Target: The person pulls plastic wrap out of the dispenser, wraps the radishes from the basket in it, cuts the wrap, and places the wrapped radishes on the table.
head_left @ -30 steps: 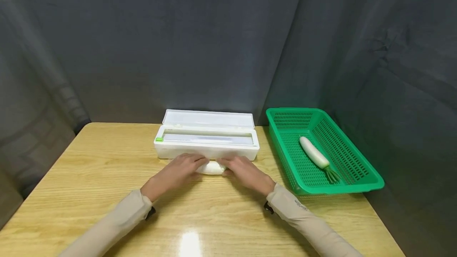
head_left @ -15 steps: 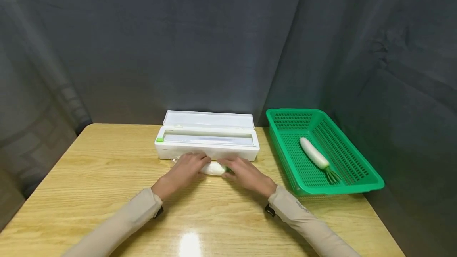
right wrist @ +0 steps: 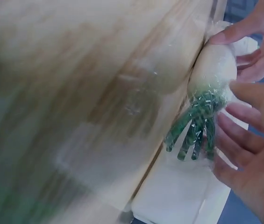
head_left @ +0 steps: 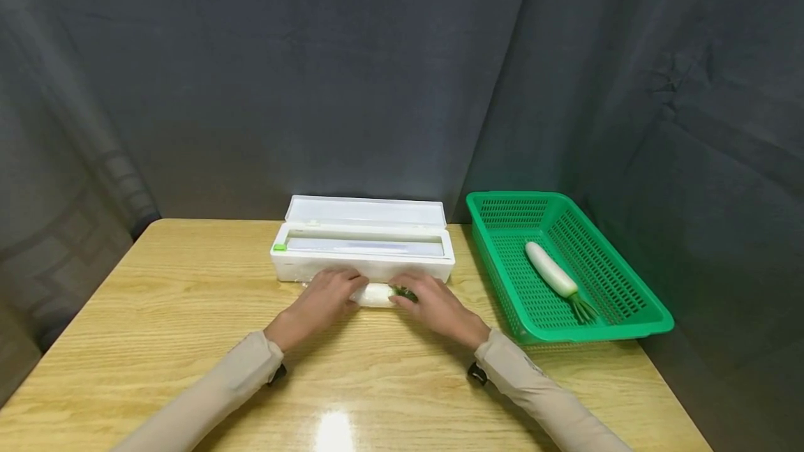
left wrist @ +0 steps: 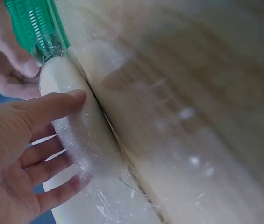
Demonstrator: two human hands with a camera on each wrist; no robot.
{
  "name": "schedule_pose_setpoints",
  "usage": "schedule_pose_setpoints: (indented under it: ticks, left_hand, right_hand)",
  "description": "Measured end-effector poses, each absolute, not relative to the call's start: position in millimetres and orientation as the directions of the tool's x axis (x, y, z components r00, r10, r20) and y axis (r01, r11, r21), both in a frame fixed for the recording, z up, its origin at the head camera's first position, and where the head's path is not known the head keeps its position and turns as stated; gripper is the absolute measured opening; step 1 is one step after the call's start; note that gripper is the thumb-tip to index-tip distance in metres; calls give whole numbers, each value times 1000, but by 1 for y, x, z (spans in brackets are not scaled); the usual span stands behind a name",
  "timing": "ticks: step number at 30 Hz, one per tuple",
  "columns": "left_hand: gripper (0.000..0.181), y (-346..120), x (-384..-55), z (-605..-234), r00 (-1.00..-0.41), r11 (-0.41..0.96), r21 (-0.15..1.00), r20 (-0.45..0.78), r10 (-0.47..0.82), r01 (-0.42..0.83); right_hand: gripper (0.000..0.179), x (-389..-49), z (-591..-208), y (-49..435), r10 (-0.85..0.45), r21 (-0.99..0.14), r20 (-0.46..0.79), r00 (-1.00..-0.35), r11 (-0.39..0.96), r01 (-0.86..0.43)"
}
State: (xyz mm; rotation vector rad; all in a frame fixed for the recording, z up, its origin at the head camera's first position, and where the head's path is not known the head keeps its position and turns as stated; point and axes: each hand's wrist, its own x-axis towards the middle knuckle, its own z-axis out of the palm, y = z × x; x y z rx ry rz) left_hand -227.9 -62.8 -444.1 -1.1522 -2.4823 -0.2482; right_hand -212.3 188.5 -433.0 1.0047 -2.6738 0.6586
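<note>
A white radish (head_left: pixel 375 295), wrapped in clear plastic film, lies crosswise on the table along the front of a white cling-film dispenser box (head_left: pixel 364 270). My left hand (head_left: pixel 322 296) grips its left part; in the left wrist view the thumb lies over the film-covered radish (left wrist: pixel 59 74) and the fingers curl against its other side. At the leafy end, my right hand (head_left: pixel 435 304) holds the radish between thumb and fingers. Green leaf stalks (right wrist: pixel 195 126) show through crinkled film in the right wrist view. Loose film (left wrist: pixel 106 200) extends past the radish by the left fingers.
The dispenser's lid (head_left: pixel 367 211) stands raised at the back, and a green slider (head_left: pixel 280 247) sits at its left end. To the right, a green perforated basket (head_left: pixel 603 332) holds another white radish (head_left: pixel 551 269) with green stalks. Dark curtains (head_left: pixel 314 75) hang behind the table (head_left: pixel 188 284).
My left hand has shifted slightly right along the radish. The right hand's fingers have moved a little right, showing more of the green leafy end.
</note>
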Motion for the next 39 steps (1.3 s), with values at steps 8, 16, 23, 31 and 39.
schedule_pose_setpoints:
  ticks: [8,16,23,31,39]
  left_hand:
    - [46,-64,-225,-447,-607,659,58,456,651,750]
    - [61,-81,-224,-444,-626,661,86,430,650,745]
    - [32,-107,-223,-441,-639,638,185,460,616,748]
    - [17,-119,-230,-445,-657,603,267,395,643,751]
    - [31,-126,-232,-441,-626,629,146,405,667,764]
  right_hand:
    - [8,-216,-428,198,-368,-392,539,-757,686,-613]
    - [31,-210,-435,196,-539,-298,419,-730,678,-672]
    - [37,-209,-441,196,-605,-184,376,-701,693,-697]
    - [35,-213,-439,196,-626,-185,365,-689,677,-713]
    - [36,-213,-439,200,-630,-216,338,-699,671,-709]
